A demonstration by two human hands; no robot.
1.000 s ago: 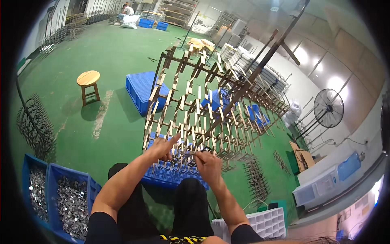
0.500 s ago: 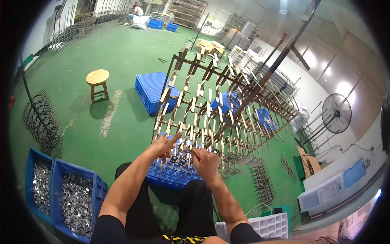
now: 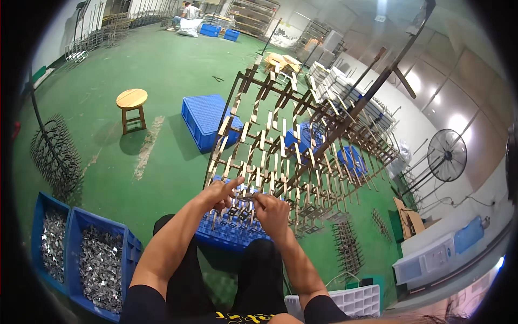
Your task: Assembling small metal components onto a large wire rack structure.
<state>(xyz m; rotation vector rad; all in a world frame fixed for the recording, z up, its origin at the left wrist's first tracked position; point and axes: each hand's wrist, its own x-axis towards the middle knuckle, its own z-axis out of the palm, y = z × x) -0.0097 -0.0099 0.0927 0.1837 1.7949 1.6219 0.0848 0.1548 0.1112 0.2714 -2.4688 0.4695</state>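
A large metal hanging rack (image 3: 244, 132) with rows of flat prongs stands tilted in front of me. My left hand (image 3: 220, 194) is at its lower left part, index finger stretched out and the other fingers curled; what they hold, if anything, is hidden. To its right, my right hand (image 3: 271, 211) pinches a small metal piece (image 3: 247, 197) between thumb and fingers, close to the rack's lower prongs. Several small dark square-holed metal parts (image 3: 233, 211) hang on the lower rows. Below and behind them is a blue crate (image 3: 216, 237) in front of my knees.
Two blue bins (image 3: 129, 259) of small shiny metal parts stand at the lower left. A wooden stool (image 3: 132, 99), an upturned blue crate (image 3: 208, 116) and a prong rack (image 3: 56, 156) stand farther left. A fan (image 3: 447, 153) is at the right. Another person (image 3: 190, 12) sits far back.
The view has shifted slightly, so the rack and crates appear a little farther right. Both hands keep nearly the same pose, and the small metal piece now shows more clearly between them.
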